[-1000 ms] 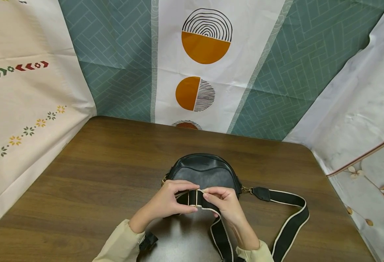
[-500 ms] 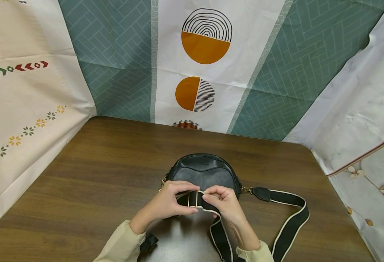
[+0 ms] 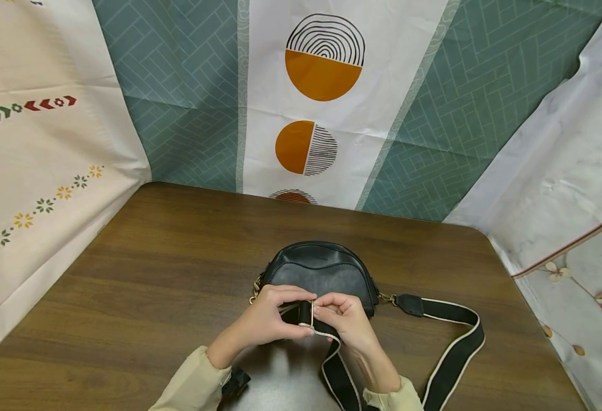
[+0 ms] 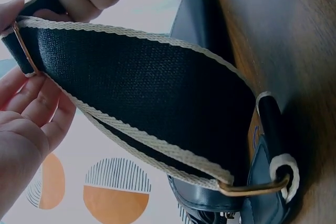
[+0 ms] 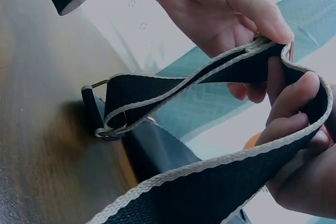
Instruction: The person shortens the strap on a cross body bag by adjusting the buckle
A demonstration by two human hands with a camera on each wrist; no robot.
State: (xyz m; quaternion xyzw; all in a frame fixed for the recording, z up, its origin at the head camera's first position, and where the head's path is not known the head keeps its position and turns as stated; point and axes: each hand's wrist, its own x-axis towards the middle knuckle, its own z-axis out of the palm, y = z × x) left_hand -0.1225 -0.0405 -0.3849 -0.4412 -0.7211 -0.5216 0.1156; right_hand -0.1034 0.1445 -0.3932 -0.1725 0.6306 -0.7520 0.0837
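A black strap (image 3: 339, 371) with cream edges runs through a gold slide buckle (image 3: 312, 314) in front of a black half-round shoulder bag (image 3: 316, 273). My left hand (image 3: 265, 321) holds the buckle between thumb and fingers, by its upper and lower ends. Right beside it, my right hand (image 3: 349, 328) pinches the strap. A small strap fold stands up at the buckle's left side. In the left wrist view, the strap (image 4: 142, 72) spans from the buckle (image 4: 26, 51) to a gold ring (image 4: 252, 188) near the bag. Behind the fingers, part of the strap is hidden.
The bag lies on a brown wooden table (image 3: 177, 257). To the right, the strap's other end joins the bag by a gold clasp (image 3: 385, 297) and curves toward the front edge. Patterned cloths (image 3: 188, 103) hang at the back and sides. A small black object (image 3: 236, 381) is by the left cuff.
My right hand has shifted slightly left toward the buckle, and the left hand slightly right. Strap now bulges at the buckle, where two gold bars showed before.
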